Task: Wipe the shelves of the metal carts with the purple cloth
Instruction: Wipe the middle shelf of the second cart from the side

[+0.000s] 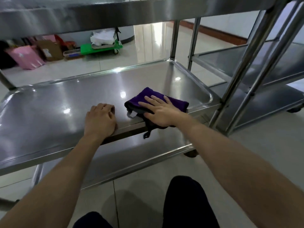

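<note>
The right hand (160,113) is pressing flat, fingers spread, on the purple cloth (171,100) at the near edge of the cart's middle shelf (82,99). The left hand (100,118) is resting, fingers curled, on that edge beside it.

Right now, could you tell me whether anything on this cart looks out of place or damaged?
Nothing looks spilled or damaged. Only the purple cloth under the right hand overhangs the near rim of the middle shelf, its loop dangling below the edge.
</note>
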`<state>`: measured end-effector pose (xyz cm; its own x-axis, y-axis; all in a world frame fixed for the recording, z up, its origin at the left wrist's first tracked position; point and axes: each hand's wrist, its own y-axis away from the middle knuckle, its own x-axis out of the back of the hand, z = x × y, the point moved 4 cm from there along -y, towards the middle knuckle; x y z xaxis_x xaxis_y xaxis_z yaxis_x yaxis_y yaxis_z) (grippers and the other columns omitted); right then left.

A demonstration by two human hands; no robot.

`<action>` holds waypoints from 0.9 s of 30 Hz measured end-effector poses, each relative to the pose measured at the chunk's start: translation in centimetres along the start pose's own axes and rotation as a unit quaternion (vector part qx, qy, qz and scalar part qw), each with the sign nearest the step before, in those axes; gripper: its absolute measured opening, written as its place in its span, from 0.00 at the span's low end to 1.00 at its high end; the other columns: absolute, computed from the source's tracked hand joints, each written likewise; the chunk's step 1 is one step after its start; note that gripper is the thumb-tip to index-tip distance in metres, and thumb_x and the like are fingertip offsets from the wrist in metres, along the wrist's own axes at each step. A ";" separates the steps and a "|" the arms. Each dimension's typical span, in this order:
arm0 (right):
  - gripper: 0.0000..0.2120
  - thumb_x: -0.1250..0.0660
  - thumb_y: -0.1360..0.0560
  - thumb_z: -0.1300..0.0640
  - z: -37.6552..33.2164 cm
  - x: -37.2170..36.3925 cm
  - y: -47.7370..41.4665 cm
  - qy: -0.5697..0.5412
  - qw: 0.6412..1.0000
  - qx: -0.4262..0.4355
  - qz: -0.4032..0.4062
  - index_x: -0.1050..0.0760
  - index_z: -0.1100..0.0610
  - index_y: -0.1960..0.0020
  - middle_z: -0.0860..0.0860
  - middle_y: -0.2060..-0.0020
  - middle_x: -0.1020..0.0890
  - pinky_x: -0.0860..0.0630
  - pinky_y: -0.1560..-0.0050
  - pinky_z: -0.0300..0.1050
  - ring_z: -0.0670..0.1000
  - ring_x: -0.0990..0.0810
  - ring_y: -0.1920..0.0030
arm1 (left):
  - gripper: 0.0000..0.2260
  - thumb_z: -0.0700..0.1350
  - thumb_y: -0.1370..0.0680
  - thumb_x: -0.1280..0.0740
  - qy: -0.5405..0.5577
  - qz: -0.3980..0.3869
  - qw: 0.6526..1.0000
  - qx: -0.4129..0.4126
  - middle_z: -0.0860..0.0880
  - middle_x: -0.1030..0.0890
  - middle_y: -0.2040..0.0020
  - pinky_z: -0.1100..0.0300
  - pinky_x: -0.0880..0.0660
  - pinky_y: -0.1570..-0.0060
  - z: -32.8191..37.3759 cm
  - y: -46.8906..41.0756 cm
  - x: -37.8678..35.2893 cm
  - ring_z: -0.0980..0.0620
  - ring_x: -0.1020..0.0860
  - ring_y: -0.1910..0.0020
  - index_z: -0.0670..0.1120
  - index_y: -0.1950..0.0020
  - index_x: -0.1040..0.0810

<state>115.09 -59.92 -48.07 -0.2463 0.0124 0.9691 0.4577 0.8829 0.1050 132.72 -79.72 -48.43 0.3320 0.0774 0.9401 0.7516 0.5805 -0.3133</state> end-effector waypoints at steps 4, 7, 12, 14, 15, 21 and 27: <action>0.28 0.48 0.12 0.36 9.9 2.3 -0.5 -0.005 0.999 0.009 -0.032 0.52 0.32 0.14 0.40 0.12 0.54 0.68 0.16 0.59 0.44 0.61 0.14 | 0.24 0.56 0.17 0.49 -0.005 0.011 1.000 -0.002 0.45 0.18 0.33 0.39 0.23 0.37 -1.0 -0.4 -0.9 0.39 0.22 0.39 0.52 0.31 0.19; 0.29 0.49 0.13 0.35 16.3 3.7 -2.2 0.005 0.998 -0.059 -0.008 0.51 0.32 0.14 0.40 0.12 0.54 0.67 0.16 0.60 0.44 0.60 0.14 | 0.21 0.56 0.16 0.48 -0.016 0.018 1.000 -0.012 0.47 0.18 0.32 0.39 0.22 0.37 -1.8 -0.6 -1.5 0.40 0.21 0.39 0.54 0.31 0.20; 0.32 0.51 0.16 0.33 18.9 5.3 -8.6 0.012 0.988 -0.152 0.020 0.53 0.34 0.14 0.44 0.12 0.55 0.68 0.17 0.65 0.50 0.60 0.13 | 0.20 0.56 0.14 0.47 -0.016 0.018 0.999 -0.021 0.50 0.19 0.31 0.43 0.23 0.34 -1.7 -0.7 -1.4 0.44 0.23 0.38 0.54 0.30 0.21; 0.33 0.52 0.16 0.33 18.0 5.5 -11.4 0.011 0.984 -0.174 0.022 0.54 0.35 0.13 0.47 0.12 0.56 0.69 0.18 0.68 0.52 0.61 0.13 | 0.20 0.54 0.15 0.46 -0.008 0.013 1.000 -0.014 0.49 0.19 0.31 0.42 0.24 0.33 -1.0 -0.7 -1.1 0.43 0.23 0.37 0.52 0.30 0.20; 0.33 0.53 0.16 0.33 17.0 5.5 -12.7 0.010 0.984 -0.178 0.021 0.55 0.36 0.13 0.47 0.12 0.57 0.70 0.19 0.69 0.53 0.61 0.13 | 0.19 0.53 0.15 0.45 -0.006 0.012 1.000 -0.010 0.48 0.19 0.31 0.42 0.25 0.32 -0.6 -0.7 -1.0 0.43 0.23 0.37 0.52 0.30 0.20; 0.33 0.53 0.16 0.34 4.7 3.5 -17.0 0.026 0.998 -0.062 0.000 0.55 0.37 0.12 0.49 0.12 0.58 0.70 0.20 0.71 0.55 0.62 0.13 | 0.17 0.49 0.14 0.41 -0.004 0.006 1.000 0.004 0.49 0.20 0.29 0.44 0.26 0.31 0.6 -0.9 -0.3 0.44 0.24 0.34 0.51 0.29 0.20; 0.31 0.52 0.15 0.36 -1.0 0.8 -11.1 0.012 0.999 0.030 0.012 0.54 0.36 0.13 0.47 0.12 0.56 0.70 0.19 0.69 0.53 0.60 0.13 | 0.17 0.50 0.14 0.41 -0.004 0.004 1.000 0.012 0.49 0.20 0.29 0.45 0.27 0.32 1.0 -0.8 0.5 0.44 0.24 0.33 0.52 0.29 0.20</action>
<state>110.68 -70.19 -48.19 -0.2152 0.0236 0.9763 0.4108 0.9092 0.0686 131.66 -79.32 -47.58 0.3331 0.0880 0.9388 0.7347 0.5998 -0.3169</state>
